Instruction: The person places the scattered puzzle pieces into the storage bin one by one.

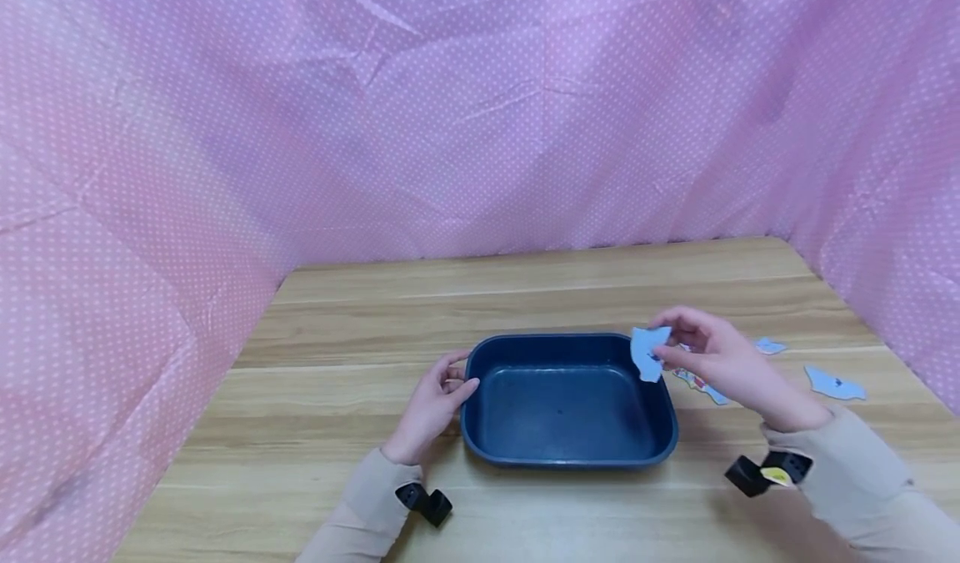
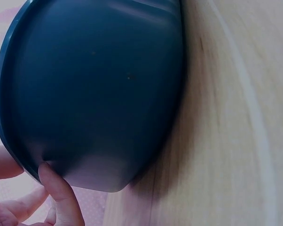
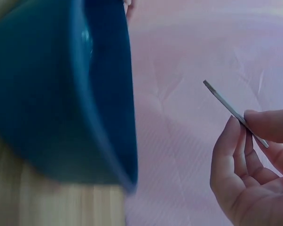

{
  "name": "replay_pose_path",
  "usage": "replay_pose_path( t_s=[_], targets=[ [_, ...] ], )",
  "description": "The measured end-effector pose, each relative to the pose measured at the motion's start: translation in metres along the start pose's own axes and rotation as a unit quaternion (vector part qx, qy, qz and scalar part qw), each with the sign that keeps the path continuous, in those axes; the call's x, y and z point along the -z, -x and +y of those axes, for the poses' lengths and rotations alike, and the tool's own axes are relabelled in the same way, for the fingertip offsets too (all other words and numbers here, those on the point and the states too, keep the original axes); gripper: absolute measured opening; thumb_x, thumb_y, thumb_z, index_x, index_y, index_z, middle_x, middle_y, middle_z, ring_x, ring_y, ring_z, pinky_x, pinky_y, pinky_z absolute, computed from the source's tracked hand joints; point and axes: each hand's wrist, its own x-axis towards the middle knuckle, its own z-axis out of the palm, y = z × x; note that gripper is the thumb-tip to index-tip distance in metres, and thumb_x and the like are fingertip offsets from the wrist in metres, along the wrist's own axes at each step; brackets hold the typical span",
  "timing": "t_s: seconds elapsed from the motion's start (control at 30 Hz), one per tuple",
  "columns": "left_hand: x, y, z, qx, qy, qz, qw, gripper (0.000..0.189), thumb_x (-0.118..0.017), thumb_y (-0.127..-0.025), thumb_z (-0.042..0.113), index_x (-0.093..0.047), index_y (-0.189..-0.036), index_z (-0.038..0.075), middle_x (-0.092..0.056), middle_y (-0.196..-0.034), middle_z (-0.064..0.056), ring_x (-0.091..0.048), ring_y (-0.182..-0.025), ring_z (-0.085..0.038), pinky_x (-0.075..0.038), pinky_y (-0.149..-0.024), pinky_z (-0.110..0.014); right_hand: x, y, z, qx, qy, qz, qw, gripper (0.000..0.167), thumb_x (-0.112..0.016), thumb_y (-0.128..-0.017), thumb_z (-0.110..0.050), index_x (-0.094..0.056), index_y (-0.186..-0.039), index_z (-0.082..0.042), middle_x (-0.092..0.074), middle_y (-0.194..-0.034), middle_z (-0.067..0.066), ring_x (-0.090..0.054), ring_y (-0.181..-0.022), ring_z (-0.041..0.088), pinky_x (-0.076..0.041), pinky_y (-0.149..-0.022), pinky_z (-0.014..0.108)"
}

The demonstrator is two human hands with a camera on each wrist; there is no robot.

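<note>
My right hand pinches a flat light-blue puzzle piece with a wavy edge, held above the right rim of a dark blue plastic basin. In the right wrist view the puzzle piece appears edge-on between thumb and fingertips, apart from the basin. My left hand grips the basin's left end, its thumb over the rim and its fingers outside. The left wrist view has the left thumb against the basin wall. No pieces show inside the basin.
More pieces lie on the wooden table right of the basin: a patterned group partly behind my right hand, a small blue piece and a larger blue piece. A pink dotted cloth hangs around the table.
</note>
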Motion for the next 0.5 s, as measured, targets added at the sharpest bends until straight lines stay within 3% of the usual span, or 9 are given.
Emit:
replay_pose_path(
  t_s=[0.1, 0.27, 0.5],
  targets=[
    [0.000, 0.000, -0.001, 0.002, 0.002, 0.001, 1.0000, 0.043, -0.060, -0.093, 0.014, -0.048, -0.135, 0.012, -0.054, -0.103, -0.011, -0.054, -0.079, -0.017, -0.045, -0.069, -0.025, -0.010, -0.013, -0.010, 0.004, -0.006, -0.004, 1.0000, 0.028, -0.061, -0.091, -0.010, -0.053, -0.117, -0.002, -0.061, -0.088, 0.008, -0.062, -0.075, 0.009, -0.048, -0.050, 0.027],
    [-0.001, 0.000, -0.002, -0.002, 0.001, 0.003, 1.0000, 0.043, -0.060, -0.093, 0.014, -0.049, -0.134, 0.011, -0.054, -0.103, -0.012, -0.054, -0.078, -0.017, -0.045, -0.068, -0.025, -0.026, -0.032, -0.021, 0.031, -0.024, -0.017, 0.9991, 0.027, -0.062, -0.090, -0.005, -0.055, -0.115, 0.002, -0.060, -0.096, 0.014, -0.059, -0.081, 0.007, -0.055, -0.071, 0.027],
    [-0.001, -0.001, -0.002, 0.000, 0.011, 0.007, 0.9999, 0.043, -0.061, -0.092, 0.010, -0.050, -0.133, 0.012, -0.055, -0.098, -0.010, -0.054, -0.073, -0.015, -0.046, -0.064, -0.024, -0.048, -0.056, -0.031, 0.042, -0.061, -0.035, 0.9966, 0.026, -0.062, -0.089, -0.001, -0.056, -0.113, 0.004, -0.059, -0.095, 0.016, -0.059, -0.081, 0.011, -0.056, -0.071, 0.030]
  ],
)
